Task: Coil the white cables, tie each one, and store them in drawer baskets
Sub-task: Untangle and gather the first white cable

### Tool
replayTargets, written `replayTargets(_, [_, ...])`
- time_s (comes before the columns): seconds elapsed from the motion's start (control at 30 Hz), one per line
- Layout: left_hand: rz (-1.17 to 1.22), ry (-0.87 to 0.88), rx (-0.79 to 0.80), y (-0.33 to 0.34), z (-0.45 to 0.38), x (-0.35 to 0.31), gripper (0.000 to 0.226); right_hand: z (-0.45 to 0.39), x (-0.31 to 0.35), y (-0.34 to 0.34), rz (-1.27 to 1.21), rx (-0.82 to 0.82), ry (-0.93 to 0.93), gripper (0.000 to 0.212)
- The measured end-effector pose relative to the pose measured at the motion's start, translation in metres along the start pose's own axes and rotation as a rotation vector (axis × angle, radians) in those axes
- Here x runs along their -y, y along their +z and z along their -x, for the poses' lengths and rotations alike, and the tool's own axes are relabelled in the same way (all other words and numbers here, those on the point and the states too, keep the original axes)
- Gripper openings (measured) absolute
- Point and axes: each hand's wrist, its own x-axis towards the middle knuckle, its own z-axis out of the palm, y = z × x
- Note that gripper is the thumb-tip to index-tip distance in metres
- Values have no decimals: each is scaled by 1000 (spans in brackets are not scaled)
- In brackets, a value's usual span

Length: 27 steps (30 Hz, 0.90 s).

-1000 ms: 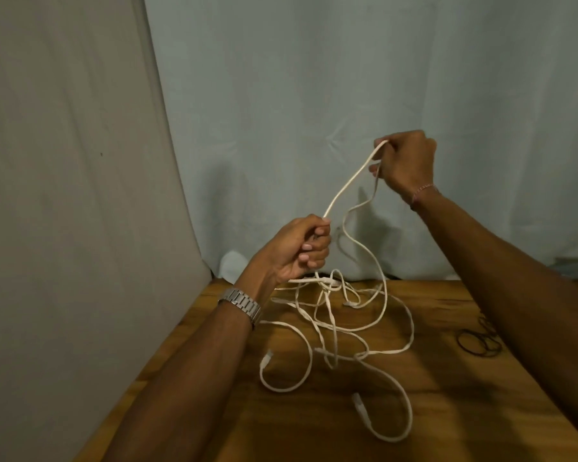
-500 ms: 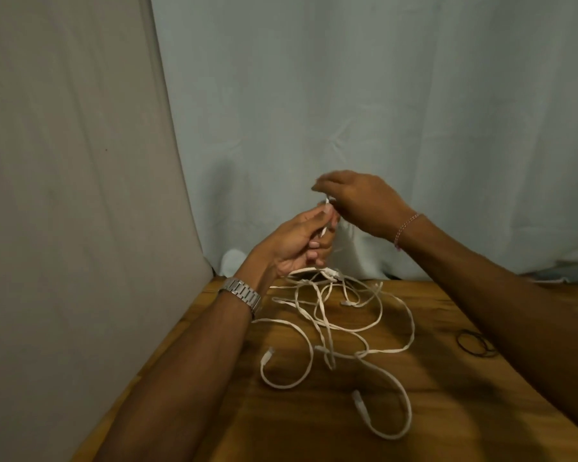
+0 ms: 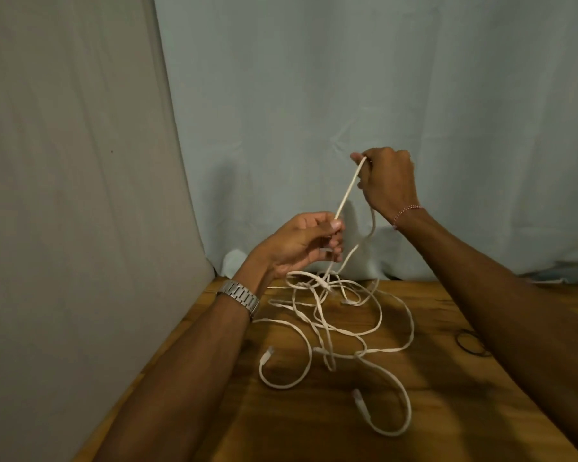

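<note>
Your left hand point(image 3: 301, 243) is pinching a taut stretch of white cable point(image 3: 347, 191) above the wooden table point(image 3: 431, 411); your right hand point(image 3: 389, 183), raised higher, is gripping its upper end. The rest is lying tangled on the table below, near black bands point(image 3: 469, 343).

white cables point(image 3: 327, 323), flat, tangled loose on wood, one strand raised taut, perhaps several

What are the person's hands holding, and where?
Both hands, left and right, pinch one flat white cable along a taut stretch between them.
</note>
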Motion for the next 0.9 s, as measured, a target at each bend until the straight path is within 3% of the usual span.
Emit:
replayTargets(0.13, [-191, -126, 91, 1, 6, 5, 10, -15, -6, -8, -33, -34, 164, 53])
replayTargets(0.27, [-262, -196, 118, 1, 12, 19, 25, -23, -11, -16, -85, -58, 251, 47])
replayTargets(0.37, [-218, -215, 129, 4, 14, 18, 32, -13, -9, -21, 119, 150, 164, 33])
replayTargets(0.4, [-183, -218, 130, 5, 13, 17, 33, -8, -9, -20, 240, 274, 92, 44])
replayTargets(0.47, [-92, -228, 114, 6, 12, 15, 31, 5, -8, -17, 441, 460, -39, 91])
replayTargets(0.53, [-62, -224, 89, 4, 9, 14, 30, 20, -1, -15, 550, 405, -167, 119])
replayTargets(0.6, [-107, -232, 66, 1, 6, 14, 31, 33, 10, -13, 562, 289, -350, 124])
replayTargets(0.67, [-147, -264, 18, -2, 1, 14, 32, 40, 19, -11, 440, 346, -632, 112])
replayTargets(0.73, [-108, -320, 12, -4, -4, 16, 32, 43, 21, -8, 259, 437, -817, 81])
replayTargets(0.83, [-43, -303, 8, -7, -3, 22, 25, 35, 15, -7, 192, 370, -853, 30])
replayTargets(0.9, [-89, -235, -55, -6, 5, 25, 24, 30, 16, -12, 89, 475, -752, 18])
